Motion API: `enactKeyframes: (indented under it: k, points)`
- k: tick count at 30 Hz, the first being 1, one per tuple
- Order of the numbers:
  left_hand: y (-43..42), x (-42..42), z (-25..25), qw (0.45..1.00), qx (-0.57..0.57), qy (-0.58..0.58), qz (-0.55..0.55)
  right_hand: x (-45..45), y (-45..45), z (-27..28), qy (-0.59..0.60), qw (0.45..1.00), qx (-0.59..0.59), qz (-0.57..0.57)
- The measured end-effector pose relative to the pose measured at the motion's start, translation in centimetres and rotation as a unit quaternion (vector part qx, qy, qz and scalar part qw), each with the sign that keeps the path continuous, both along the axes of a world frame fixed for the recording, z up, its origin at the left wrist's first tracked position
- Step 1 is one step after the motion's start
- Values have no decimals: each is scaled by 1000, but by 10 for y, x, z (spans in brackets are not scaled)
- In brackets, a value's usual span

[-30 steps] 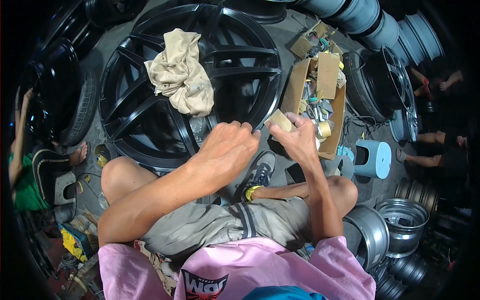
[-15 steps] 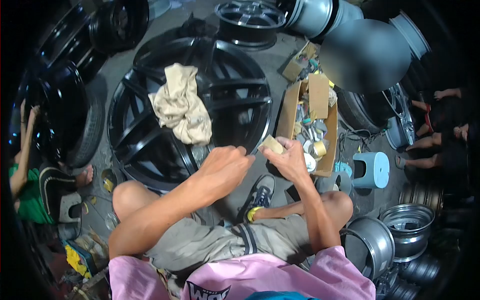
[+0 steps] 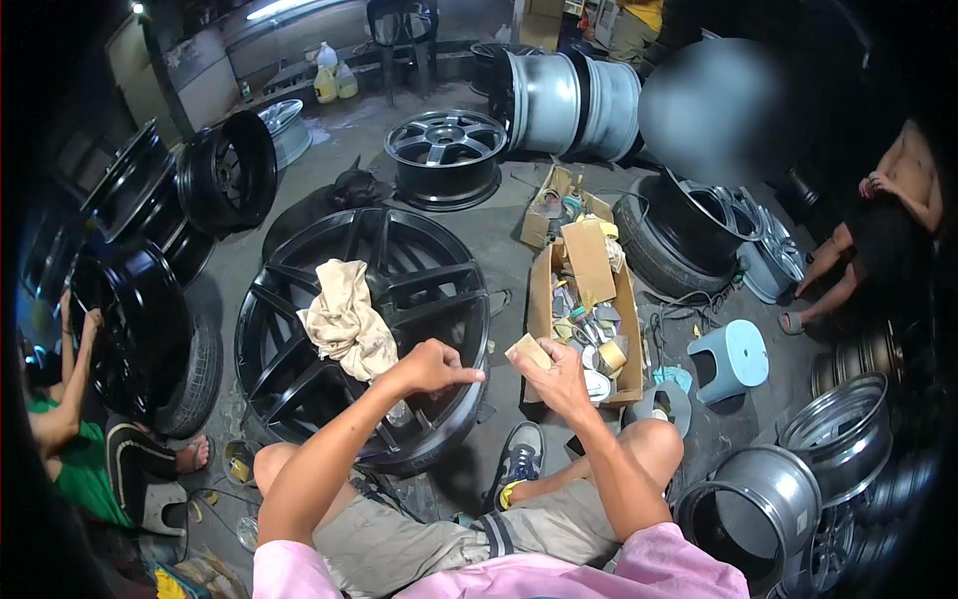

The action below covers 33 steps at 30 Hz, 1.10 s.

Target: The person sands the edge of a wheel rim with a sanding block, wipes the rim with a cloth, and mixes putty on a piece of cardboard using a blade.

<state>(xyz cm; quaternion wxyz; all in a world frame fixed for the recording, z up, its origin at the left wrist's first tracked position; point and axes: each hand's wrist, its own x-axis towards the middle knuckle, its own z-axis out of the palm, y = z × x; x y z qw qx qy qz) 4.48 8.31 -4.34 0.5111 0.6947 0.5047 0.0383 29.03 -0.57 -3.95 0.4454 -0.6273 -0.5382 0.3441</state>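
A folded tan piece of sandpaper (image 3: 531,349) is pinched in my right hand (image 3: 561,375), held in front of the cardboard box. Over the near right rim of a black spoked wheel rim (image 3: 369,451), my left hand (image 3: 431,367) hangs with the thumb stretched out and the other fingers bent. Nothing shows in that hand. A crumpled beige cloth (image 3: 344,314) lies across the spokes, left of and beyond my left hand.
The cardboard box (image 3: 631,384) holds tape rolls and assorted tools. A pale blue stool (image 3: 733,359) stands to the right. Several wheel rims surround me, including a silver one (image 3: 768,494). A dark dog (image 3: 349,190) lies behind the black rim. People sit at left and right.
The camera view has tilted up, showing more of the background. My left hand has turned, its thumb now pointing out to the right. My right hand still holds the sandpaper.
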Motion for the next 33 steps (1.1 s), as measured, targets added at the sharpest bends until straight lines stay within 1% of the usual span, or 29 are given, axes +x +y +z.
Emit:
enactKeyframes:
  k: [2,4,6,8,10,12,13,14,16,18,19,20,21,22,24,25,26,28,33]
  points:
    - [11,6,-12,1000,9,-7,24,5,-2,-4,3,1000,0,-7]
    - [17,19,-15,997,57,-9,56,8,-2,-7,-4,1000,21,-17]
    - [23,29,-19,995,68,4,67,11,-1,-16,-16,999,30,-19]
    - [25,37,-24,980,177,37,84,13,1,-19,-18,997,61,-31]
    - [19,38,-21,978,183,47,92,12,-1,-13,12,998,46,-36]
    - [11,34,-19,971,220,63,74,12,-3,-4,64,997,-22,-39]
    - [8,29,-17,970,224,82,36,12,-1,-12,-15,996,74,-52]
    - [7,22,-16,970,222,102,-4,17,-2,-14,-30,997,64,-38]
    - [-3,10,2,958,209,161,-112,18,-1,-23,-40,995,90,-34]
    - [-18,-3,33,943,194,177,-204,19,-4,-20,-50,996,70,-10]
    - [-26,-11,40,954,185,140,-192,17,-6,-20,-55,994,96,-9]
    - [-31,-17,49,962,179,103,-177,15,-6,-17,-49,997,61,-10]
    - [-38,-21,64,969,171,83,-155,14,-5,-20,-89,990,103,-22]
    - [-41,-27,66,969,165,87,-159,13,-6,-22,-130,980,145,-32]
    - [-43,-42,67,982,178,14,-62,11,-8,-21,-129,982,132,-25]
    - [-45,-47,65,982,184,-2,-35,10,-8,-20,-134,983,125,-16]
    - [-46,-49,65,982,183,-3,-36,8,-8,-24,-136,983,124,-16]
    - [-50,-48,71,979,204,1,5,-4,-9,-29,-134,970,203,29]
    - [-53,-47,85,969,247,-21,7,-30,-12,-23,-123,965,208,99]
